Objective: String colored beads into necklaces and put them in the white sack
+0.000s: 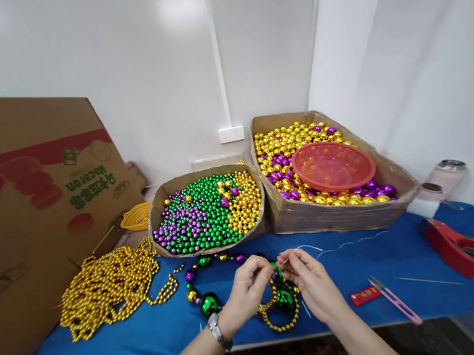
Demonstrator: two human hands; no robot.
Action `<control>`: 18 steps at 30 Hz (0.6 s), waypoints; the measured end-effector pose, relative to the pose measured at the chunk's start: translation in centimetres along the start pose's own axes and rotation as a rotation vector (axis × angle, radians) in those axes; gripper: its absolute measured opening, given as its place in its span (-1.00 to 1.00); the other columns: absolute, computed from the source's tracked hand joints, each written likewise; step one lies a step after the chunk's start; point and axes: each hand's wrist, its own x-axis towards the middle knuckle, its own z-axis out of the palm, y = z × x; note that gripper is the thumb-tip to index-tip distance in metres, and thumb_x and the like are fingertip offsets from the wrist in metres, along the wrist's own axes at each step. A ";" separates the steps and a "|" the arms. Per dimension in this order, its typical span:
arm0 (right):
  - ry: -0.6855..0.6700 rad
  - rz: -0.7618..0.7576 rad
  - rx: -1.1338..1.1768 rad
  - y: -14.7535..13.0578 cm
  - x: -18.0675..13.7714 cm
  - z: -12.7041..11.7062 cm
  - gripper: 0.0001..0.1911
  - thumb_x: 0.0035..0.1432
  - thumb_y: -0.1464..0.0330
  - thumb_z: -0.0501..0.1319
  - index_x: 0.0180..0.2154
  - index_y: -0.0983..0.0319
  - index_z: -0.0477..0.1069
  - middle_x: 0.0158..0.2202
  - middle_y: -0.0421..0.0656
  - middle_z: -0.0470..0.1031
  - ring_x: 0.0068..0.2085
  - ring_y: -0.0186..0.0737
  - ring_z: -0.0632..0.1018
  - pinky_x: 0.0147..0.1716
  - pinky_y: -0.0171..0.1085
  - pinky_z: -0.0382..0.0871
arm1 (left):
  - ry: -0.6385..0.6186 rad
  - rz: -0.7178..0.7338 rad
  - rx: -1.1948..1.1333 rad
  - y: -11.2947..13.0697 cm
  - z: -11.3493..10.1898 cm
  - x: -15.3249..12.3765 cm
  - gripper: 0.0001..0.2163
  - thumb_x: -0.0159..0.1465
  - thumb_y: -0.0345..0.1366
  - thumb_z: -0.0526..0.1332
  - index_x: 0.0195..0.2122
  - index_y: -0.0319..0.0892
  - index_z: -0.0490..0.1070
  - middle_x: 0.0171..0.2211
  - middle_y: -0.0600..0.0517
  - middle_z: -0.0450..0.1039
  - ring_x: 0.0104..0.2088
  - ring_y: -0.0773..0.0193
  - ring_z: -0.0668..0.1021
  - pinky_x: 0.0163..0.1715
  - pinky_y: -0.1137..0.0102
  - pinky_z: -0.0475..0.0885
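Observation:
My left hand (246, 290), with a metal watch (219, 331) on its wrist, is closed in a pinch above the blue cloth. Facing it, my right hand (314, 282) pinches a thin white string (308, 246), whose loose end sticks out to the right. The left fingertips appear to grip the same string; they cover the exact spot. Around and below the fingers lies a bead necklace (209, 303) of green, purple and gold balls, partly hidden by my left hand. A loop of small gold beads (283, 327) hangs between the hands.
A heap of gold bead strands (112, 284) lies left, beside a large carton (42, 226). Behind are a box of small beads (212, 247) and a box of larger ones (328, 217) holding a red basin (334, 165). Right lie pink snips (396, 301), a needle (428, 280) and a red tape dispenser (450, 248).

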 end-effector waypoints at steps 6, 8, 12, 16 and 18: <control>0.013 0.029 0.060 1.0 1.6 -0.3 -0.65 0.02 0.04 0.26 -0.35 0.18 0.34 -0.52 -0.28 0.35 -0.48 -0.35 0.44 -0.43 -0.32 0.38 | 0.060 -0.180 -0.343 -1.7 -0.3 0.0 -0.72 0.20 -0.08 0.19 -0.47 -0.21 0.30 -0.55 0.08 0.32 -0.52 0.38 0.34 -0.48 0.48 0.24; 0.018 0.025 0.037 1.6 2.0 -0.3 -0.65 0.02 0.05 0.26 -0.38 0.19 0.34 -0.58 -0.31 0.28 -0.55 -0.40 0.37 -0.53 -0.38 0.30 | 0.077 -0.220 -0.439 -2.4 -0.4 0.1 -0.71 0.17 -0.10 0.22 -0.50 -0.22 0.29 -0.57 0.09 0.30 -0.55 0.41 0.32 -0.51 0.49 0.21; -0.005 0.026 -0.049 2.7 2.2 -0.3 -0.63 0.03 0.04 0.25 -0.39 0.23 0.36 -0.59 -0.30 0.27 -0.59 -0.41 0.32 -0.61 -0.39 0.21 | 0.115 -0.383 -0.629 -3.3 -0.6 0.3 -0.71 0.11 -0.11 0.28 -0.49 -0.22 0.29 -0.53 0.08 0.33 -0.55 0.43 0.35 -0.55 0.52 0.18; -0.056 0.020 -0.169 2.6 2.4 -0.2 -0.64 0.04 0.07 0.26 -0.34 0.26 0.44 -0.57 -0.25 0.37 -0.57 -0.39 0.36 -0.55 -0.38 0.25 | 0.114 -0.421 -0.625 -3.3 -0.7 0.5 -0.74 0.08 -0.14 0.32 -0.40 -0.25 0.39 -0.44 0.02 0.41 -0.57 0.47 0.34 -0.57 0.53 0.18; -0.091 0.012 -0.221 2.2 2.5 -0.1 -0.66 0.05 0.09 0.26 -0.33 0.25 0.46 -0.54 -0.23 0.43 -0.57 -0.39 0.39 -0.51 -0.36 0.29 | 0.115 -0.378 -0.554 -3.3 -0.7 0.6 -0.76 0.07 -0.18 0.33 -0.37 -0.26 0.41 -0.44 0.02 0.42 -0.58 0.48 0.33 -0.57 0.53 0.20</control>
